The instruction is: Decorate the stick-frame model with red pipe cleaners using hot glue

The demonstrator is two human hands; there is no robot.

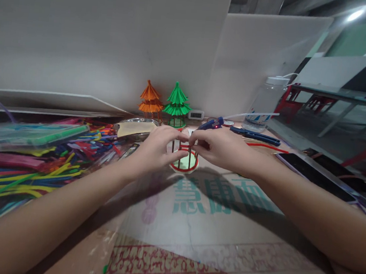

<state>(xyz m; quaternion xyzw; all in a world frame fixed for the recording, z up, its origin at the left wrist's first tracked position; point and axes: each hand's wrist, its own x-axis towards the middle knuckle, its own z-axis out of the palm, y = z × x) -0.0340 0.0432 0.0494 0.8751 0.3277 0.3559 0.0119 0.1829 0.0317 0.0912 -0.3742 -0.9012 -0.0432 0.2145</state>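
Note:
Between my hands stands a small round craft model (pixel 183 168), with a pale green base, a red rim and several thin upright brown posts. My left hand (pixel 161 144) curves around its left side, thumb apart from the fingers, with posts showing in the gap. From the right, my right hand (pixel 215 144) pinches at the top of a brown post (pixel 190 158). The fingers partly cover the model's upper part. Behind it are an orange tiered-roof model (pixel 150 97) and a green tiered-roof model (pixel 176 99).
Colourful pipe cleaners (pixel 18 180) and a clear plastic box (pixel 29 136) crowd the left side. A blue glue gun (pixel 211 124), dark-blue pliers-like tool (pixel 255 136), water bottle (pixel 265 104) and phone (pixel 316 176) lie or stand right. A small digital display (pixel 196 115) sits by the white back panel.

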